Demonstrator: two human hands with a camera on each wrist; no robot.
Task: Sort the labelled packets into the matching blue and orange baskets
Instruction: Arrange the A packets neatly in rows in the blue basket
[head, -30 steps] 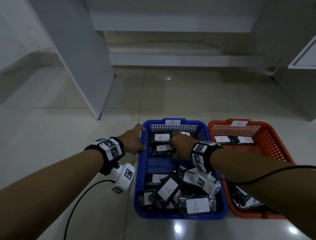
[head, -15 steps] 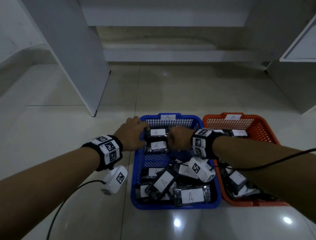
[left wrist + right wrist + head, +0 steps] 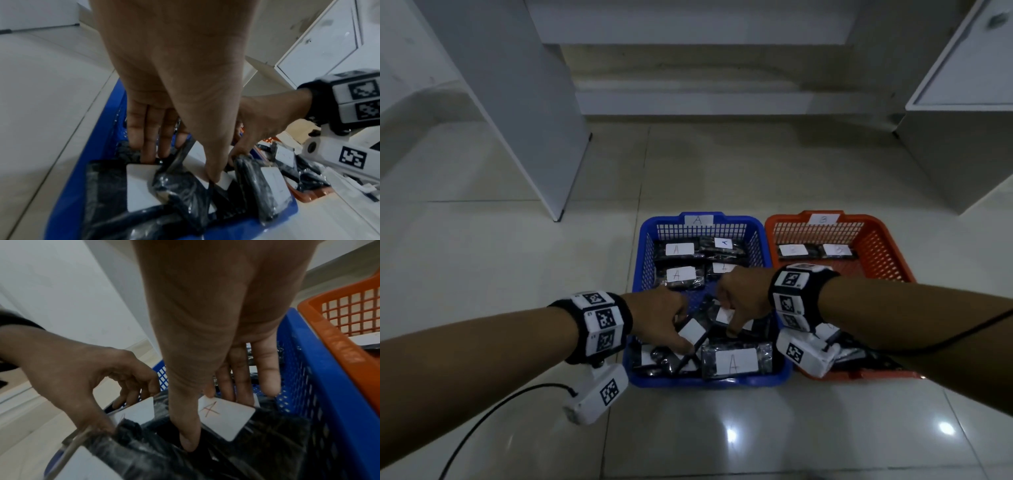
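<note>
Now my left hand (image 3: pixel 659 320) pinches a black plastic-wrapped packet with a white label (image 3: pixel 690 337) and my right hand (image 3: pixel 739 299) pinches a second black packet labelled A (image 3: pixel 226 417), both low inside the blue mesh plastic basket (image 3: pixel 643 253). Its walls hem my fingers in, loose packets crowd the near end, and the orange mesh plastic basket (image 3: pixel 883 246) touches it on the right. Left of the baskets lies open glossy tiled floor (image 3: pixel 500 274), with a white cabinet panel (image 3: pixel 524 102) farther back.

I'm looking down at a glossy pale tile floor (image 3: pixel 482 260) with thin grout lines. Bright spots of light glare (image 3: pixel 731 433) on the tiles nearest me. A tall white panel (image 3: pixel 517 102) stands upright on the left, its foot on the floor. A white cabinet (image 3: pixel 962 102) sits at the right. Ahead, a low ledge (image 3: pixel 705 99) runs along the dim back wall.
</note>
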